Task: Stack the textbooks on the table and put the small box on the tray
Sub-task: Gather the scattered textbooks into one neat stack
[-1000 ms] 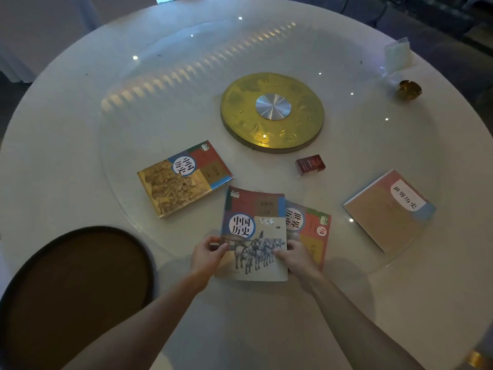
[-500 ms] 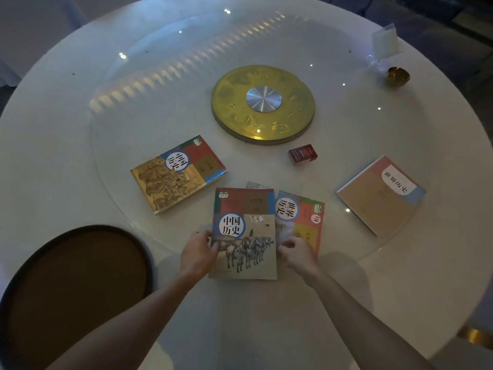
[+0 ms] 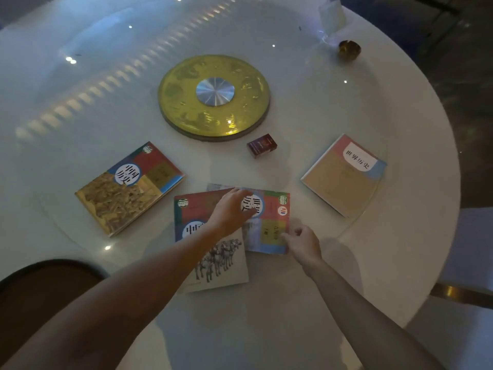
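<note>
Two textbooks lie side by side at the near edge: a horse-cover textbook (image 3: 213, 260) and, right of it, a red-and-green textbook (image 3: 274, 225) whose left side is overlapped. My left hand (image 3: 230, 210) reaches across both, fingers spread flat near the red-and-green book's top left. My right hand (image 3: 302, 241) pinches that book's right edge. A gold-picture textbook (image 3: 128, 188) lies to the left and a beige textbook (image 3: 344, 174) to the right. The small red box (image 3: 262, 145) sits beyond them. The dark round tray (image 3: 40, 289) is at the bottom left.
A golden disc (image 3: 213, 97) sits at the centre of the glass turntable (image 3: 93, 84) on the round white table (image 3: 266, 329). At the far right stand a small gold bowl (image 3: 349, 49) and a white packet (image 3: 330, 14). The table edge curves along the right.
My left hand has let go of the horse-cover book's left edge and moved right onto the red-and-green book. My right hand has shifted to that book's right edge. The view moved closer.
</note>
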Demonstrator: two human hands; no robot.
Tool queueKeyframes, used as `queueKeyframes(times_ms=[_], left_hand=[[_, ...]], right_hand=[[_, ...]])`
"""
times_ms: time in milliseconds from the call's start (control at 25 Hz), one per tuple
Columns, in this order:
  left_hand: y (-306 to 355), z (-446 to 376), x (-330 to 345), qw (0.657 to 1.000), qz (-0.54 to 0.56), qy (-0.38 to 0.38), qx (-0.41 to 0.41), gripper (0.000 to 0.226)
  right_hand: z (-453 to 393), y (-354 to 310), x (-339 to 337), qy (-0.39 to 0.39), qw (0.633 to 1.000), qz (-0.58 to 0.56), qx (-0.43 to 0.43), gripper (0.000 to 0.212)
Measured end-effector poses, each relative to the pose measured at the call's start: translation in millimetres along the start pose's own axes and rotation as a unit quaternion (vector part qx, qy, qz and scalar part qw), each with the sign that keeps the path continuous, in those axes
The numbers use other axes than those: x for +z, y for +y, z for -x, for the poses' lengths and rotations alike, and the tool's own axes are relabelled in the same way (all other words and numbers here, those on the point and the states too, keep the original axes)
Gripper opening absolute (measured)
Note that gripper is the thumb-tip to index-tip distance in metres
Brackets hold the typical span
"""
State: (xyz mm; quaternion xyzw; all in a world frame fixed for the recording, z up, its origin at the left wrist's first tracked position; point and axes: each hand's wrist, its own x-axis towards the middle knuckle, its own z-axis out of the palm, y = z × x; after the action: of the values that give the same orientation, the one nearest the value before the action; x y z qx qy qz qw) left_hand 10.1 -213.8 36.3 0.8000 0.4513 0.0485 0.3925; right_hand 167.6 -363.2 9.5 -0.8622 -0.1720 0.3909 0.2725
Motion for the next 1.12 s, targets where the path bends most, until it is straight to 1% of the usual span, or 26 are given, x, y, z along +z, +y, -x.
queueKeyframes(times_ms=[80, 200, 320, 400, 440, 520, 560, 640, 800, 880, 960, 1040, 1120], left_hand=[[17.4, -21.4, 4.7, 1.0, -0.013, -0.018, 0.015, 0.054], [34.5, -53.8, 21.9, 0.995, -0.067, -0.072, 0.034, 0.069], [40.7, -76.0, 36.4, 0.982, -0.134, -0.127, 0.038, 0.079], [38.9, -84.5, 45.5, 0.971, -0.19, -0.144, 0.029, 0.084], [38.9, -87.9, 47.7, 0.964, -0.22, -0.148, 0.027, 0.081], [40.3, -97.3, 48.6, 0.955, -0.247, -0.164, 0.033, 0.066], [40.1, -101.4, 48.0, 0.956, -0.236, -0.174, 0.035, 0.057], [38.9, -106.7, 43.6, 0.969, -0.161, -0.185, 0.016, 0.046], [38.1, -115.6, 24.1, 0.99, -0.014, -0.136, -0.018, 0.035], [41.3, -121.9, 6.7, 0.992, 0.07, -0.101, -0.029, 0.032], [44.0, -123.8, -17.8, 0.984, 0.156, -0.063, -0.049, 0.038], [44.0, -120.1, -40.3, 0.975, 0.214, -0.033, -0.043, 0.041], [47.2, -108.1, -59.5, 0.97, 0.239, -0.019, -0.045, 0.037]], right_hand=[[-4.8, 1.7, 1.3, -0.029, 0.998, -0.046, 0.038, 0.026], [-16.4, 8.7, 2.9, -0.041, 0.986, -0.137, 0.085, 0.026], [-26.3, 10.9, 1.2, -0.055, 0.984, -0.135, 0.107, 0.017], [-29.8, 10.2, 3.9, -0.073, 0.985, -0.116, 0.106, 0.011], [-29.2, 9.1, 6.2, -0.075, 0.986, -0.101, 0.106, 0.012], [-29.8, 9.9, 10.5, -0.061, 0.989, -0.078, 0.111, 0.014], [-29.5, 8.6, 10.5, -0.053, 0.989, -0.076, 0.111, 0.011], [-31.4, 6.5, 8.8, -0.042, 0.991, -0.077, 0.104, 0.006], [-37.9, -13.0, -9.5, -0.032, 0.989, -0.133, 0.056, 0.006], [-39.8, -26.8, -26.3, -0.06, 0.975, -0.213, 0.032, 0.006], [-39.7, -38.2, -40.6, -0.11, 0.953, -0.282, 0.012, 0.011], [-38.7, -42.9, -43.4, -0.152, 0.94, -0.307, -0.004, 0.016], [-34.3, -51.0, -38.7, -0.153, 0.935, -0.32, -0.004, 0.021]])
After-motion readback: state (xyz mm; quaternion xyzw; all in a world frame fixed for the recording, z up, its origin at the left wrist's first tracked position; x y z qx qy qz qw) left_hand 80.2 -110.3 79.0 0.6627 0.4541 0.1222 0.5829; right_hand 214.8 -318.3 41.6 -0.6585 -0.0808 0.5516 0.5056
